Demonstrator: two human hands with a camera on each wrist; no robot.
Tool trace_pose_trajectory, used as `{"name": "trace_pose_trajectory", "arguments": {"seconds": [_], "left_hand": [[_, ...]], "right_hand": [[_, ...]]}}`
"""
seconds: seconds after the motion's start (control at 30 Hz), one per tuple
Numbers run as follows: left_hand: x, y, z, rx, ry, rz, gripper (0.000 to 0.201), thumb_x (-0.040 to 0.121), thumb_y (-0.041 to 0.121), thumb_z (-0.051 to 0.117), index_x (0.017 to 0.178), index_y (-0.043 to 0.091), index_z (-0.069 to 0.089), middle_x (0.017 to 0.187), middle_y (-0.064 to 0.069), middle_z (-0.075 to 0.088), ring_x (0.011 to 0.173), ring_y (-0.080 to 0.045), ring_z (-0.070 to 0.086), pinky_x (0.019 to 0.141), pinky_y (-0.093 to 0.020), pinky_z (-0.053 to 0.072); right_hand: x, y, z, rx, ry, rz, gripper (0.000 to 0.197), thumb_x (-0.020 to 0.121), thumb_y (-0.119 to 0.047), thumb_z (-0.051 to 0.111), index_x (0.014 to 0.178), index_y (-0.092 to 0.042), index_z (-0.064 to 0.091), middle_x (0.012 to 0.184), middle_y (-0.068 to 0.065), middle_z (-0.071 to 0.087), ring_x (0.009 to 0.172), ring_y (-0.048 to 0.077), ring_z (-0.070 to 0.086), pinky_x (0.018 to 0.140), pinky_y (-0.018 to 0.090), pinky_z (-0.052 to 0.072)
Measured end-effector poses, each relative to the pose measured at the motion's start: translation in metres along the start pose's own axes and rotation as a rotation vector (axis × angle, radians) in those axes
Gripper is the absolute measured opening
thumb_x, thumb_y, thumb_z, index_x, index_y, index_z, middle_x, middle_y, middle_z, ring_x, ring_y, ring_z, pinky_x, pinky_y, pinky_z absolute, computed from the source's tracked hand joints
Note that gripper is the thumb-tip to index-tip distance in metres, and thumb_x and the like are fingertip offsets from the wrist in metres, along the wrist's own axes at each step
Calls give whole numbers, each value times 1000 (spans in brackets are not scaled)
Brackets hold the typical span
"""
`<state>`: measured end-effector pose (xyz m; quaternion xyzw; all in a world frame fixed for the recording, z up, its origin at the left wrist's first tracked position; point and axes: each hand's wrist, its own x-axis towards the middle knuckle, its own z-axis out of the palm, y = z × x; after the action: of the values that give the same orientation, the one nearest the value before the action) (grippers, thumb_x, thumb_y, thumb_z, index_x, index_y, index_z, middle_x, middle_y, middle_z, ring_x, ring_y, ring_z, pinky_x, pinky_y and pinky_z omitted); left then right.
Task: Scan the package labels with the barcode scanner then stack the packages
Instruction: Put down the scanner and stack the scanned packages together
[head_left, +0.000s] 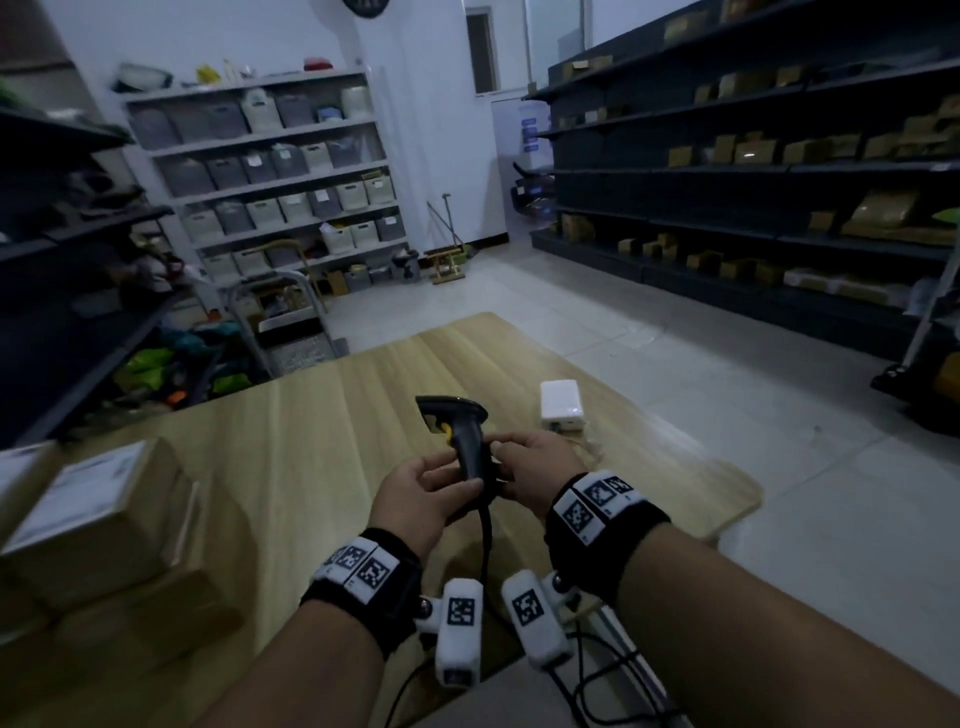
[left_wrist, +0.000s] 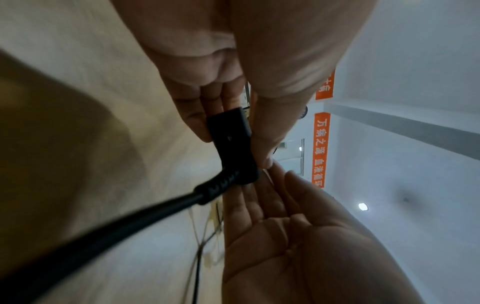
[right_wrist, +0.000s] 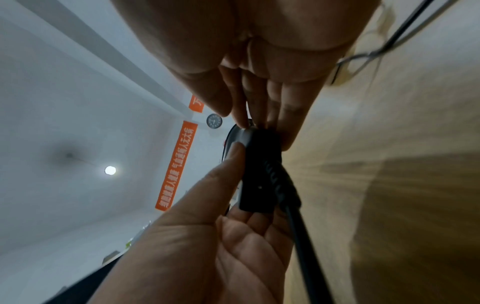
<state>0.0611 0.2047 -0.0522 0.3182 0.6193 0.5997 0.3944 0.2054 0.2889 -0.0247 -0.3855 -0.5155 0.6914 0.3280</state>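
I hold a black barcode scanner (head_left: 464, 441) upright above the wooden table (head_left: 322, 415), head pointing left. My left hand (head_left: 441, 483) pinches the lower handle, thumb across the front, which the left wrist view shows around the handle base (left_wrist: 239, 164). My right hand (head_left: 511, 460) holds the same handle from the right; its fingers (right_wrist: 283, 115) lie along the handle (right_wrist: 259, 181). The black cable (head_left: 487, 540) hangs down from the handle. Cardboard packages (head_left: 98, 519) with white labels are piled at the table's left; the pile is blurred.
A small white box (head_left: 561, 405) lies on the table just beyond my right hand. Thin wires (right_wrist: 376, 49) trail on the table near it. Dark shelving (head_left: 753, 182) lines the right wall, and white shelves with bins (head_left: 280, 171) stand at the back.
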Motion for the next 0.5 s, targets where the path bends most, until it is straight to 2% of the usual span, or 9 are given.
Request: {"name": "trace_pose_trajectory", "arguments": {"seconds": [0.1,0.13,0.23,0.33,0.37,0.43,0.47,0.5], "left_hand": [[3,-6,-30,81,97,-4,51,86,-5,89,131,8,68,112,-11,86,104,-30,83,83,-37,65],[5,-8,-39,113,125,-11,52,84,-2,92,129,9,69,110,-9,86,103,-28,83,84,-38,65],[9,-12,-57,202,170,-37,57,75,6,101,125,10,74,106,-6,87,104,-27,83,100,-51,65],[11,-13,-63,312,189,-46,51,73,11,103,118,9,77,102,-5,87,101,-25,83,100,-49,65],[13,-14,-65,339,196,-53,48,75,11,102,117,7,78,101,-5,86,98,-24,82,98,-47,66],[16,-18,-67,368,201,-61,46,79,9,99,118,2,77,97,-2,84,93,-20,81,89,-37,66],[16,-18,-66,390,203,-54,44,80,11,99,117,3,77,95,2,82,90,-15,78,83,-29,64],[17,-20,-66,425,200,-50,43,81,13,98,117,6,76,93,7,79,87,-9,75,75,-20,58]], "right_hand": [[8,-5,27,23,-88,84,27,111,-10,50,122,5,70,122,26,72,111,39,70,91,50,60],[9,-6,34,15,-106,114,29,112,-17,51,124,3,70,123,22,73,114,38,71,92,48,60],[19,-3,50,-59,-136,168,48,112,-44,48,131,-4,70,131,17,74,123,36,71,101,47,59],[27,3,59,-103,-134,179,67,104,-66,48,133,-10,69,130,17,76,122,36,72,107,50,57],[29,5,62,-108,-133,198,74,98,-76,49,132,-13,69,126,15,78,120,33,73,109,52,56],[33,7,66,-129,-121,223,98,69,-94,51,130,-20,70,121,12,80,116,32,74,109,55,56],[33,9,65,-127,-118,233,108,55,-97,50,129,-21,71,122,12,80,116,33,74,108,55,57],[35,13,65,-117,-113,246,115,46,-98,50,129,-21,71,124,12,79,116,34,74,108,54,57]]}}
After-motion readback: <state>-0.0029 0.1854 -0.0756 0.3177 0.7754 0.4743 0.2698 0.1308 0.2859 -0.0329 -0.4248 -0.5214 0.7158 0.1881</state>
